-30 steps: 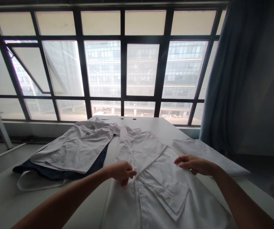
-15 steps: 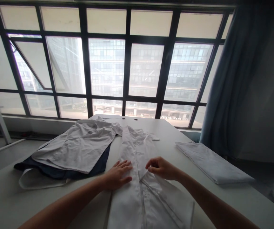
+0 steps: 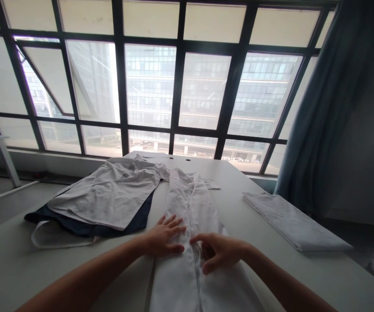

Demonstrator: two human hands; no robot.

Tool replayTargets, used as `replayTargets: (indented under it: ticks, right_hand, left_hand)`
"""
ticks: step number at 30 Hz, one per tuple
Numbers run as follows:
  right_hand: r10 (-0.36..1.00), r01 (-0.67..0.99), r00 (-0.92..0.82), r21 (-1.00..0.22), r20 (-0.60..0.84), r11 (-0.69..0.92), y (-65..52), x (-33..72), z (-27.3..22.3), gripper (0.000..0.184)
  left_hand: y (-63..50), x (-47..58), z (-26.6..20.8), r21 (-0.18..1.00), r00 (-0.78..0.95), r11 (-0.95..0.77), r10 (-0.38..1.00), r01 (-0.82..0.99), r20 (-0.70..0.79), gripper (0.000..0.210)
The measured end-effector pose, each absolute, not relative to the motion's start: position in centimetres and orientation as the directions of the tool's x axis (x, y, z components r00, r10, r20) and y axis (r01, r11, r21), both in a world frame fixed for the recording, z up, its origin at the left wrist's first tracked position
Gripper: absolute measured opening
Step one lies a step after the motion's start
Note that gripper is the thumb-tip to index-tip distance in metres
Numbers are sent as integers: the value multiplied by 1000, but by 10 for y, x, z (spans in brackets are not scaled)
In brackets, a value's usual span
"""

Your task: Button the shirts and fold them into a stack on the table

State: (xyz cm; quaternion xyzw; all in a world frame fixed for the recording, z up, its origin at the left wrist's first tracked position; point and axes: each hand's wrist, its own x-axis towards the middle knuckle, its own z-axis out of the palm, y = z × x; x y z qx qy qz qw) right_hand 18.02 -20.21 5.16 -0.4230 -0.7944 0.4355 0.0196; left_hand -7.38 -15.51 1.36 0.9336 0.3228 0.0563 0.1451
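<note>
A white shirt (image 3: 177,281) runs lengthwise along the table before me, its two sides meeting at a seam-like line down the middle. My left hand (image 3: 164,238) lies flat on its left half, fingers spread. On the right half, my right hand (image 3: 221,250) has its index finger stretched to the middle line and its thumb apart. The other fingers are curled, and no cloth shows between finger and thumb. To the left, another white shirt (image 3: 108,195) is spread over dark blue cloth (image 3: 138,216).
Folded white cloth (image 3: 294,223) lies near the right edge of the white table (image 3: 121,277). Large black-framed windows (image 3: 151,86) stand beyond the far end. A blue-grey curtain (image 3: 307,130) hangs at the right, and another table (image 3: 6,160) stands at the far left.
My right hand has let go of the shirt's right flap edge and moved slightly nearer, its index finger now stretched out. The flap now lies flatter along the middle. My left hand stays pressed down.
</note>
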Motion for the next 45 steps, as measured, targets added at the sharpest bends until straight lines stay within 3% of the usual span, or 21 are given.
replayTargets:
  ticks: [3,6,10,12,14,17,20,22,25,30,34,39,42,45]
  right_hand:
    - [744,727,-594,-599,-307,334,-209,176,50,113]
    - [782,770,-571,-494,-250,405,-213,172,49,123]
    - [737,718,-638,-518,-224,465,-214,173,50,126]
    - [720,691,-656,-562,-226,454,-213,174,52,109]
    - [756,691,-634,-559,-164,458,-213,174,55,76]
    - [803,712,-593,-429,57,556,-212,173,58,35]
    - [737,666,-652,-328,182,670,-209,172,54,39]
    - [676,610,-705,-302,214,732,-208,171,48,60]
    - [620,550,-758,-315,201,774,-212,172,41,74]
    - [581,516,-796,-310,169,798,-212,178,26,65]
    - [529,520,-825,-97,200,848,-190,183,-8,47]
    - [469,516,-835,113,287,849,-171,183,-40,38]
    - [478,517,-835,90,274,851,-175,183,-34,39]
    - [510,519,-828,-24,234,854,-184,184,-18,45]
  left_hand:
    - [-164,-72,18,280,814,-779,580,561,-18,81]
    - [-171,-69,18,257,827,-797,562,547,-20,81]
    - [-178,-66,17,243,831,-803,556,545,-27,80]
    - [-182,-65,18,235,831,-803,554,547,-40,80]
    - [-186,-66,21,236,837,-807,545,541,-55,84]
    - [-182,-68,31,292,886,-845,464,449,-19,83]
    - [-156,-71,42,410,924,-851,380,329,47,47]
    - [-125,-71,43,421,894,-838,431,346,122,40]
    - [-68,-65,32,276,790,-820,563,500,242,47]
    - [22,-45,0,156,698,-709,705,688,123,74]
    - [73,-32,-12,169,631,-633,773,756,72,82]
    - [104,-24,0,146,522,-520,852,841,31,74]
    - [105,-12,19,134,454,-466,884,875,110,60]
    - [97,13,36,131,403,-432,893,892,199,51]
